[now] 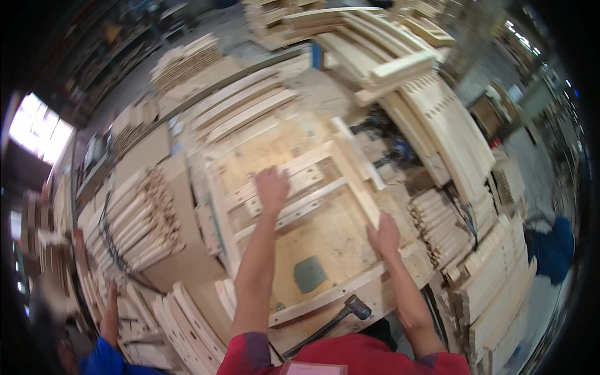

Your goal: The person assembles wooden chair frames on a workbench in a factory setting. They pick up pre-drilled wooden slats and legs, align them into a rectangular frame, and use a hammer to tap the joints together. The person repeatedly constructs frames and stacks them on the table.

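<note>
My right hand (384,236) is closed round the near end of a pale wooden post (356,187). This post meets a long wooden rail (309,160) at its far end, forming a corner. My left hand (272,189) is closed in a fist over that rail, its fingertips partly hidden. Nearer to me, a second rail (300,211) runs roughly parallel to it, and short pieces with holes lie between the two. Beneath is a plywood work board (347,247) with a dark green patch (310,274). A mallet with a black head (357,307) lies at the near edge.
Bundled wooden sticks (134,219) lie at left, with slats (250,103) beyond the board. Stacked panels (447,119) and more sticks (437,225) stand at right. Curved pieces (187,325) lie at near left, close to another person's blue sleeve (112,359).
</note>
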`<action>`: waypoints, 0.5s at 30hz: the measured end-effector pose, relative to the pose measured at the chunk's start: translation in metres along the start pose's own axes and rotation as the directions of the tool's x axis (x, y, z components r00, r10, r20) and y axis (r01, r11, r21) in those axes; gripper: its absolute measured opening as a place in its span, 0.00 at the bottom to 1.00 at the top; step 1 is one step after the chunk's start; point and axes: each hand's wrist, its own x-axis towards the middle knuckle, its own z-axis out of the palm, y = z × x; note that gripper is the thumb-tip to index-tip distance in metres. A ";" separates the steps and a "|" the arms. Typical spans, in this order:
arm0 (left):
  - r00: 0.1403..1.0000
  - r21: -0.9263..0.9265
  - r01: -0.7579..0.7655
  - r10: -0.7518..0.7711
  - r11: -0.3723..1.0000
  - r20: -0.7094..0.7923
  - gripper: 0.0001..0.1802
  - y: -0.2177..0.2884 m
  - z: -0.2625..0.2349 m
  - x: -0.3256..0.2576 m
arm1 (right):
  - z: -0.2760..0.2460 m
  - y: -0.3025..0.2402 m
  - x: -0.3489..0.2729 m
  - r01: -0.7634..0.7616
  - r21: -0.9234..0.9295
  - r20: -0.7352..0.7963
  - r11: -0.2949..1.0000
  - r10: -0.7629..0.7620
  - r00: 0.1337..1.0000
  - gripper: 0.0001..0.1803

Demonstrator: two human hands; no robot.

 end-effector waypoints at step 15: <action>0.998 -0.036 0.024 -0.021 0.999 0.064 0.23 -0.005 -0.008 0.004 | 0.005 0.003 0.002 0.078 0.010 0.004 0.997 -0.078 0.997 0.29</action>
